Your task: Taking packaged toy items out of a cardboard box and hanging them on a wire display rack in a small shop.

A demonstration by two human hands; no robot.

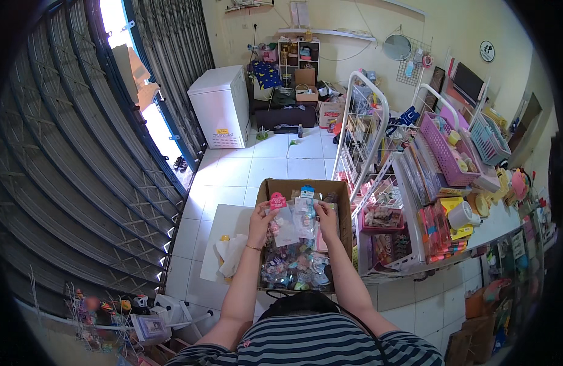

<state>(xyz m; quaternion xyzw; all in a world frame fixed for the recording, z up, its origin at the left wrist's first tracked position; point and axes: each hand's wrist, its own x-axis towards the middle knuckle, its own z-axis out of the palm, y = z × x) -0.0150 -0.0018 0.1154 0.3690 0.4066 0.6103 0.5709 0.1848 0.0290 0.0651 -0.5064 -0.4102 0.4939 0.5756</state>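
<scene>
My left hand (261, 224) grips a clear packet with a pink butterfly header card (278, 201), and a small pink trinket shows inside. In my right hand (326, 221) is another clear packet (305, 217) with a blue header and pastel pieces. The two packets are held side by side above an open cardboard box (268, 188). Many small plastic-wrapped trinkets (293, 270) fill the box below, too jumbled to tell apart. Both forearms reach over the box's near part.
To the right stands a white display table (485, 238) with a pink basket (450, 151) and packaged goods. A white wire rack (354, 137) rises beyond the box. On the left are a folding metal gate (89, 160), a white freezer (219, 107) and a pale board (212, 261) with crumpled paper.
</scene>
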